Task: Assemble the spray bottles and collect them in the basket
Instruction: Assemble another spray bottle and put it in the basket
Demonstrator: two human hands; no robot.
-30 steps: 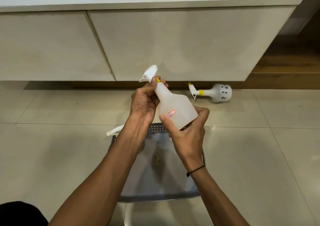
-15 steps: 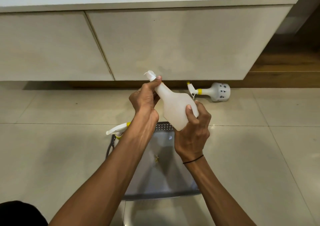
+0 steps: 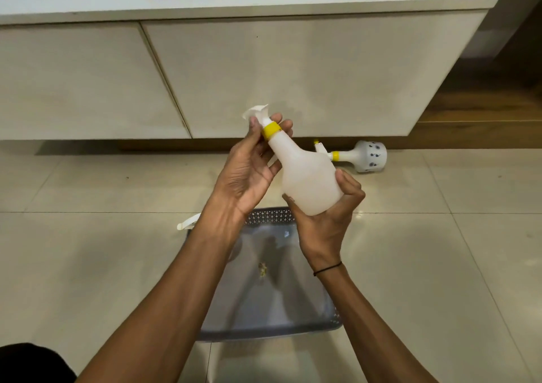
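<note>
A pale cabinet with flat doors spans the back above a tiled floor. On the floor sits a grey perforated basket, directly below both forearms. Above it, the right hand cups the base of a translucent white spray bottle, fingers wrapped round it. The left hand pinches the yellow collar under the white trigger head. A second spray bottle lies on its side by the cabinet.
</note>
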